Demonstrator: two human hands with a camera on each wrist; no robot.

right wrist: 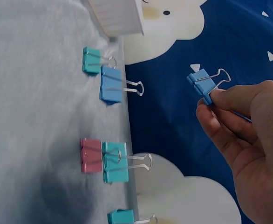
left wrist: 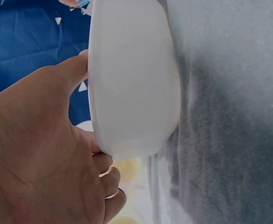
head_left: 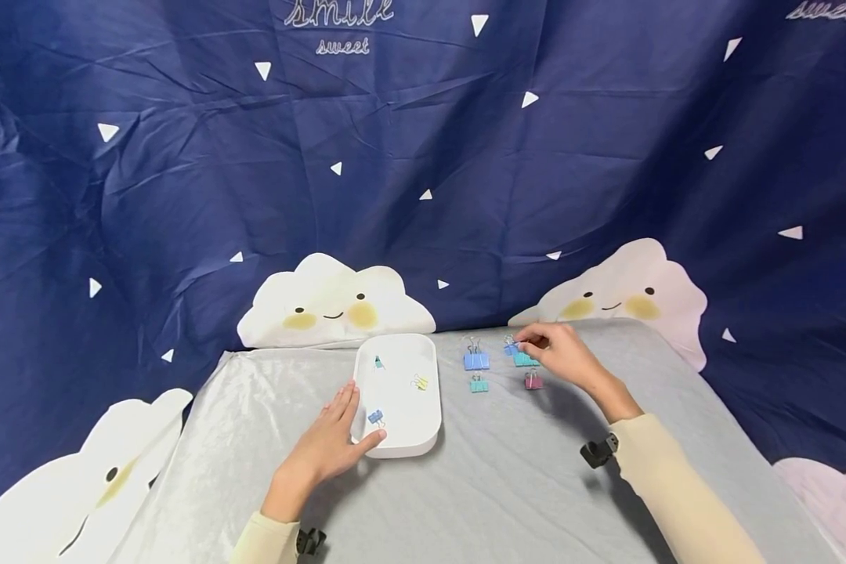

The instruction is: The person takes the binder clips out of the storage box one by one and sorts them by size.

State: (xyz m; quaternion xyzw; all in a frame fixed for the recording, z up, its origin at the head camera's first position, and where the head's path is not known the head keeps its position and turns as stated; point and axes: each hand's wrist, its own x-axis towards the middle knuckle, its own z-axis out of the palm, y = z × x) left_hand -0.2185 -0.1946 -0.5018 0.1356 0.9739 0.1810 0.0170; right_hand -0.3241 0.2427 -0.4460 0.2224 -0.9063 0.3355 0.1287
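My right hand (head_left: pixel 565 356) pinches a small blue binder clip (right wrist: pixel 202 84) between thumb and fingertips, raised above the cloth, its wire handles sticking out. Below it stand a larger teal binder clip (head_left: pixel 526 360) and a pink binder clip (head_left: pixel 533 383). To their left are a large blue binder clip (head_left: pixel 476 362) and a small teal one. My left hand (head_left: pixel 324 440) rests against the near left corner of a white tray (head_left: pixel 403 407), thumb at the rim. Inside the tray lie a blue clip (head_left: pixel 376 417), a yellow clip (head_left: pixel 421 382) and a small teal clip (head_left: pixel 378 363).
A grey cloth (head_left: pixel 493 478) covers the table. Behind its far edge hangs a dark blue curtain (head_left: pixel 395 211) with clouds and white triangles. Another teal binder clip (right wrist: pixel 121 217) shows at the bottom of the right wrist view.
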